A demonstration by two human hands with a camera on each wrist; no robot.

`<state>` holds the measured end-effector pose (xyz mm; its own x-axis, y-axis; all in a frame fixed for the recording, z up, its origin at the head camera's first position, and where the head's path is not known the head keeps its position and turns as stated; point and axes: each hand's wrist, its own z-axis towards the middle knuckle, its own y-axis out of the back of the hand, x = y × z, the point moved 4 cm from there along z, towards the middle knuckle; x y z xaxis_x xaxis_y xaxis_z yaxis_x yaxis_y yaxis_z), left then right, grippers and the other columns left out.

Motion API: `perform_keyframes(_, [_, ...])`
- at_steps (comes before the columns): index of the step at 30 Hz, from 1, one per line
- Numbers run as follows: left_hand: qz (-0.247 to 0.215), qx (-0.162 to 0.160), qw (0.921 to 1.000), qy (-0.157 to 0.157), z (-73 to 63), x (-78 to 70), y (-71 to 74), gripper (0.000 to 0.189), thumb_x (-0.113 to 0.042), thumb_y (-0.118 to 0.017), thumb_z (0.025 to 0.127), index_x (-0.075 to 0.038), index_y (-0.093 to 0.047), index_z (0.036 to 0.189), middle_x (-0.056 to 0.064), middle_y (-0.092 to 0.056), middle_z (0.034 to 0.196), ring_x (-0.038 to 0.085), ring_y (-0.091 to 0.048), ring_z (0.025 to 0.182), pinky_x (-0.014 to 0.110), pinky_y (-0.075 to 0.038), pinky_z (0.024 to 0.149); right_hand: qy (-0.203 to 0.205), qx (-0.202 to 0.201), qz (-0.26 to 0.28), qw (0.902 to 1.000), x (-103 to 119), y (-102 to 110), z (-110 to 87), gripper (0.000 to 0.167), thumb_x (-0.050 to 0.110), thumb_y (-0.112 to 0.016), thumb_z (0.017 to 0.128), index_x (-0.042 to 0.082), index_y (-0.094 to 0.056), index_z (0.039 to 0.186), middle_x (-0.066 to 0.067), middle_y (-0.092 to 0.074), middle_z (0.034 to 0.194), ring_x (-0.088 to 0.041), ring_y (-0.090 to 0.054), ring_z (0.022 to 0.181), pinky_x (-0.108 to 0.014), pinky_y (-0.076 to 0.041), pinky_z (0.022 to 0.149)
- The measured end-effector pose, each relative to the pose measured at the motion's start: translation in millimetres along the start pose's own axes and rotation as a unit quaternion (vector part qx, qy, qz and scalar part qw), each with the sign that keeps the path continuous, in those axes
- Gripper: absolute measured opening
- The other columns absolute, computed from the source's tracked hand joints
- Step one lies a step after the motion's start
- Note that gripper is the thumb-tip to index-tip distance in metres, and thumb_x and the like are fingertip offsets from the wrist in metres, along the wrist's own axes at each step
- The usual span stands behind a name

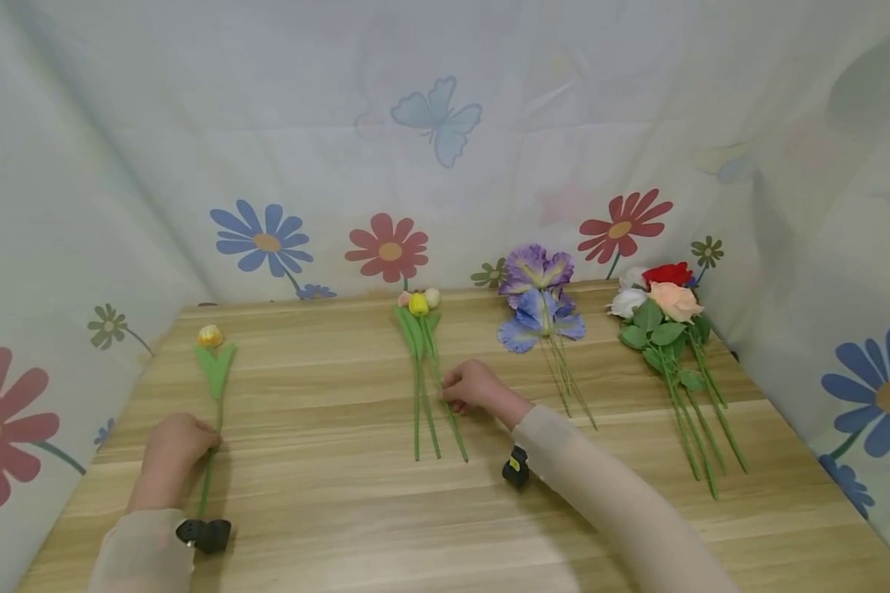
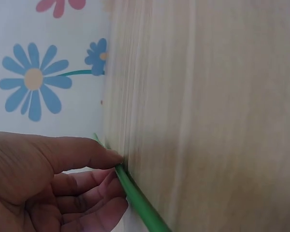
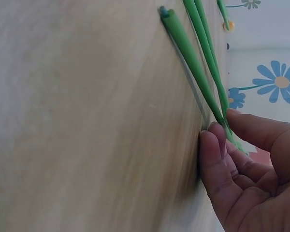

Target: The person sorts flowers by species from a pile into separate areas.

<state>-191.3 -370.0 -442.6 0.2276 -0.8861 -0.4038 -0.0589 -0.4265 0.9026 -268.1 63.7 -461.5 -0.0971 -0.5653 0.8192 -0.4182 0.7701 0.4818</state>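
Observation:
On the table's left side lies an artificial tulip (image 1: 218, 371) with an orange-yellow head and two green leaves. My left hand (image 1: 179, 449) pinches its green stem (image 2: 144, 209) between thumb and fingers. Mid-table are several tulips (image 1: 419, 305) with yellow, pink and whitish heads at the far edge, their stems spreading toward me. At the rightmost stem (image 3: 186, 48) of that group, my right hand (image 1: 475, 385) pinches with thumb and fingertips. In the right wrist view the other stems run close beside the thumb, and the flower heads are out of sight.
Purple and blue irises (image 1: 541, 317) lie right of the tulips. Farther right is a bunch of roses (image 1: 675, 302) in red, peach and white, stems toward me. A floral-printed curtain (image 1: 445, 198) rises behind the wooden table (image 1: 326, 511) and along both sides.

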Motion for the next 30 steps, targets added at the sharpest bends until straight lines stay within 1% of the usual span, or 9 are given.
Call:
perform_keyframes(1, [-0.002, 0.002, 1.0, 0.003, 0.0, 0.7, 0.4, 0.028, -0.013, -0.067, 0.08, 0.012, -0.074, 0.091, 0.007, -0.065, 0.063, 0.021, -0.057, 0.065, 0.033, -0.046, 0.062, 0.002, 0.001, -0.002, 1.0, 0.2, 0.6, -0.4, 0.023, 0.006, -0.072, 0.093, -0.008, -0.072, 0.11, -0.015, -0.075, 0.085, -0.008, -0.059, 0.056, -0.023, -0.06, 0.058])
perform_keyframes(4, [-0.009, 0.005, 0.9999, 0.013, -0.6, 3.3, 1.4, 0.025, -0.015, -0.066, 0.08, 0.009, -0.073, 0.082, 0.0, -0.061, 0.058, 0.018, -0.054, 0.063, 0.03, -0.043, 0.06, 0.011, 0.001, -0.004, 0.9999, 1.3, 3.0, -2.0, 0.024, 0.007, -0.071, 0.093, -0.008, -0.071, 0.112, -0.02, -0.077, 0.095, -0.009, -0.061, 0.059, -0.025, -0.061, 0.061])
perform_keyframes(13, [-0.017, -0.01, 0.9997, 0.013, -3.7, 2.6, 5.3, 0.024, -0.016, -0.064, 0.083, 0.006, -0.072, 0.078, -0.001, -0.056, 0.057, 0.017, -0.051, 0.062, 0.03, -0.04, 0.059, 0.052, -0.033, -0.009, 0.998, 0.3, 22.3, -11.5, 0.029, 0.012, -0.068, 0.096, -0.007, -0.068, 0.118, -0.02, -0.073, 0.108, -0.019, -0.07, 0.083, -0.028, -0.062, 0.073])
perform_keyframes(16, [-0.02, -0.011, 0.9997, 0.01, -4.2, 0.1, 7.3, 0.027, -0.016, -0.064, 0.085, 0.009, -0.073, 0.083, -0.002, -0.056, 0.058, 0.017, -0.051, 0.063, 0.029, -0.041, 0.06, 0.069, -0.044, -0.023, 0.9964, -4.2, 32.4, -19.0, 0.028, 0.012, -0.066, 0.096, -0.006, -0.068, 0.118, -0.02, -0.072, 0.107, -0.021, -0.071, 0.086, -0.027, -0.061, 0.072])
perform_keyframes(20, [-0.034, 0.007, 0.9994, 0.008, -5.8, -3.4, 8.9, 0.032, -0.017, -0.063, 0.089, 0.013, -0.072, 0.097, -0.002, -0.062, 0.06, 0.014, -0.054, 0.064, 0.028, -0.043, 0.061, 0.098, -0.052, -0.025, 0.9935, -13.3, 46.9, -31.1, 0.028, 0.012, -0.065, 0.097, -0.008, -0.068, 0.118, -0.021, -0.071, 0.105, -0.019, -0.068, 0.083, -0.026, -0.059, 0.07])
perform_keyframes(24, [-0.051, 0.022, 0.9984, 0.004, -6.3, -9.6, 9.6, 0.033, -0.017, -0.06, 0.091, 0.013, -0.071, 0.1, -0.004, -0.064, 0.063, 0.011, -0.056, 0.064, 0.026, -0.045, 0.061, 0.125, -0.064, -0.018, 0.99, -23.8, 60.5, -40.8, 0.029, 0.01, -0.064, 0.097, -0.01, -0.067, 0.117, -0.023, -0.072, 0.101, -0.021, -0.067, 0.079, -0.028, -0.057, 0.068])
perform_keyframes(26, [-0.07, 0.025, 0.9972, 0.002, -5.9, -14.6, 9.4, 0.034, -0.016, -0.06, 0.092, 0.014, -0.07, 0.103, -0.002, -0.066, 0.066, 0.008, -0.059, 0.064, 0.025, -0.049, 0.061, 0.129, -0.069, -0.01, 0.9891, -28.6, 66.0, -44.5, 0.029, 0.009, -0.063, 0.097, -0.012, -0.066, 0.117, -0.024, -0.071, 0.099, -0.025, -0.068, 0.078, -0.03, -0.057, 0.068])
perform_keyframes(28, [-0.09, 0.026, 0.9956, 0.0, -6.2, -20.9, 8.3, 0.035, -0.015, -0.059, 0.094, 0.015, -0.069, 0.108, 0.006, -0.072, 0.075, 0.006, -0.061, 0.067, 0.025, -0.054, 0.063, 0.128, -0.075, -0.005, 0.989, -32.6, 70.9, -48.1, 0.029, 0.009, -0.063, 0.098, -0.013, -0.065, 0.118, -0.024, -0.071, 0.099, -0.027, -0.069, 0.079, -0.031, -0.059, 0.069])
perform_keyframes(30, [-0.108, 0.028, 0.9938, -0.005, -7.2, -28.6, 7.3, 0.039, -0.016, -0.059, 0.096, 0.016, -0.066, 0.117, 0.018, -0.075, 0.089, 0.006, -0.065, 0.069, 0.028, -0.059, 0.066, 0.119, -0.078, 0.008, 0.9898, -36.1, 75.3, -51.7, 0.03, 0.008, -0.063, 0.098, -0.014, -0.064, 0.12, -0.025, -0.071, 0.101, -0.027, -0.069, 0.081, -0.034, -0.061, 0.071])
